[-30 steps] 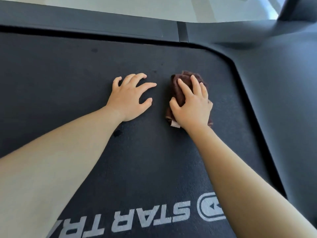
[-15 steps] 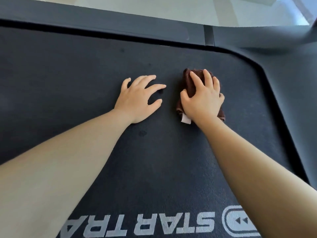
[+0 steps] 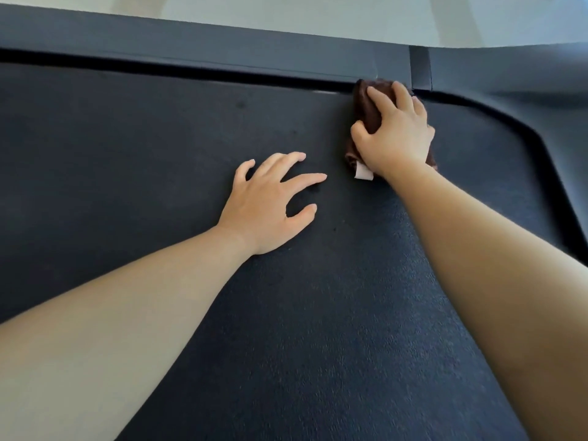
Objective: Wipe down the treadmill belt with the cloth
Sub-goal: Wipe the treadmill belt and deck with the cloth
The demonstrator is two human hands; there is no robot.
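The dark textured treadmill belt [image 3: 133, 173] fills most of the view. My right hand [image 3: 396, 138] presses a bunched brown cloth [image 3: 366, 105] onto the belt at its far edge, right against the side rail. A small white label [image 3: 363, 172] sticks out of the cloth near my wrist. My left hand [image 3: 270, 202] lies flat on the belt with fingers spread, to the left of the cloth and nearer to me, holding nothing.
A dark grey side rail [image 3: 222, 49] runs along the far edge of the belt, with a seam [image 3: 420, 70] just beyond the cloth. The frame curves round at the right [image 3: 541, 148]. Pale floor [image 3: 318, 14] lies beyond the rail.
My right hand has pushed the cloth away from me, up to the belt's far edge by the rail. My left hand stays flat on the belt. The printed logo has left the view.
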